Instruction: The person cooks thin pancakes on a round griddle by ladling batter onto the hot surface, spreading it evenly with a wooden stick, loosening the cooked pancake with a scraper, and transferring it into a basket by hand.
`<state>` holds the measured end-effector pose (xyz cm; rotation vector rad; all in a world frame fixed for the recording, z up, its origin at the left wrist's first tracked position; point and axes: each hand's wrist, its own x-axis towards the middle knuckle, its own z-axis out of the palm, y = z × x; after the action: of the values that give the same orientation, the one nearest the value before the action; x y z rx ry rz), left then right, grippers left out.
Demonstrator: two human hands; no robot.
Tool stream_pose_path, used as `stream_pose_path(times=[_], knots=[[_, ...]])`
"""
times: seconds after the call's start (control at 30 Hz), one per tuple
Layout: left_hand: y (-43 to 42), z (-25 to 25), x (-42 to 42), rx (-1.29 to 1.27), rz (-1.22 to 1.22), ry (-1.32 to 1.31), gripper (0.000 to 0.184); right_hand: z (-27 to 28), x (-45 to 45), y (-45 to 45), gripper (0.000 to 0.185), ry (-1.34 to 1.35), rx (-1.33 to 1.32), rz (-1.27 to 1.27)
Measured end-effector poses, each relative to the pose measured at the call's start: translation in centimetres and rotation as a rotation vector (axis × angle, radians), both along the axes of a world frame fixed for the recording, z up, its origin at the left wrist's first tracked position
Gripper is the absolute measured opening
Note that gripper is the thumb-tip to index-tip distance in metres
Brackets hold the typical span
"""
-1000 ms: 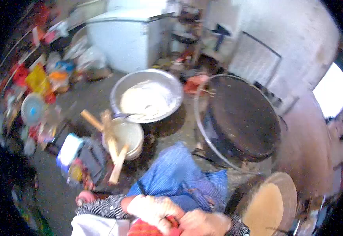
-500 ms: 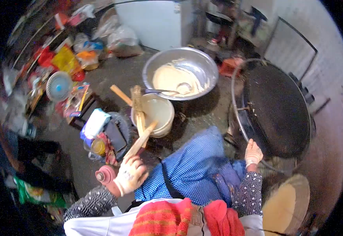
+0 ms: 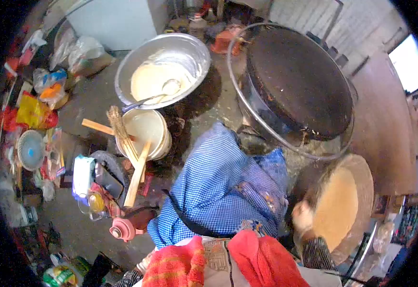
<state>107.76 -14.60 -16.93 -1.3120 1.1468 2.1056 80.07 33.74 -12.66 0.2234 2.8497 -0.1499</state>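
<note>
My right hand (image 3: 303, 215), smeared by motion, is at the near-left side of a wide round container (image 3: 368, 191) holding a pale yellow, grainy-looking mass. Its fingers are too blurred to read. Low in the picture, my left hand (image 3: 144, 263) shows only in part beside the red towel (image 3: 173, 262), its fingers hidden. A flat wooden stick (image 3: 135, 186) leans on a white bucket (image 3: 163, 138) of cloudy liquid, along with a bristled brush (image 3: 118, 125). To the right is a large round dark griddle (image 3: 300, 81) with a metal ring (image 3: 247, 107) around it.
Behind the bucket stands a metal basin (image 3: 202, 57) of pale batter with a ladle (image 3: 170, 87) in it. A pink flask (image 3: 123, 229) is left of my blue checked apron (image 3: 209, 177). Plastic bags (image 3: 89, 55) and a small fan-like round object (image 3: 30, 150) line the left side.
The view has swung right. My right hand has left the griddle's ring and moved down to the container. My left hand has drawn back from the wooden stick, which rests on the bucket.
</note>
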Motion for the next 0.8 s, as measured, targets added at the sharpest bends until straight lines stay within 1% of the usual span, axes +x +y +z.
stream_pose_path(times=[0.03, 0.07, 0.1, 0.13, 0.17, 0.27, 0.33, 0.43, 0.5, 0.57, 0.8], knots=[[0.2, 0.3, 0.1, 0.016, -0.013, 0.005, 0.047, -1.6, 5.6, 1.7, 0.025, -0.291, 0.215, 0.345], [-0.1, 0.8, 0.2, 0.021, -0.035, 0.012, 0.046, -2.9, 10.8, 1.0, 0.024, -0.595, 0.133, 0.383], [-0.6, 1.1, 0.5, 0.024, -0.060, 0.016, 0.046, -3.9, 14.7, -0.4, 0.024, -0.803, 0.017, 0.271], [-1.2, 1.7, 0.8, 0.017, -0.092, 0.014, 0.045, -4.7, 18.4, -1.2, 0.024, -0.938, -0.078, 0.161], [-2.0, 2.3, 0.8, 0.004, -0.129, 0.023, 0.044, -4.8, 20.5, -1.8, 0.023, -1.007, -0.152, 0.064], [-4.0, 4.5, 0.8, -0.031, -0.236, 0.031, 0.043, -5.8, 22.2, -4.3, 0.022, -0.958, -0.300, -0.079], [-4.7, 5.4, 0.3, -0.043, -0.297, 0.041, 0.042, -8.0, 21.8, -6.9, 0.021, -0.858, -0.335, -0.117], [-5.4, 7.1, -0.7, -0.058, -0.380, 0.056, 0.040, -9.2, 21.9, -8.9, 0.020, -0.820, -0.374, -0.149], [-5.6, 8.2, -1.6, -0.065, -0.437, 0.076, 0.039, -9.6, 22.1, -9.9, 0.020, -0.823, -0.401, -0.138], [-5.5, 9.3, -2.6, -0.074, -0.498, 0.102, 0.038, -11.2, 21.9, -12.0, 0.019, -0.808, -0.420, -0.118], [-5.7, 13.9, -7.4, -0.049, -0.758, 0.297, 0.036, -12.3, 19.6, -10.2, 0.017, -0.770, -0.401, -0.054]])
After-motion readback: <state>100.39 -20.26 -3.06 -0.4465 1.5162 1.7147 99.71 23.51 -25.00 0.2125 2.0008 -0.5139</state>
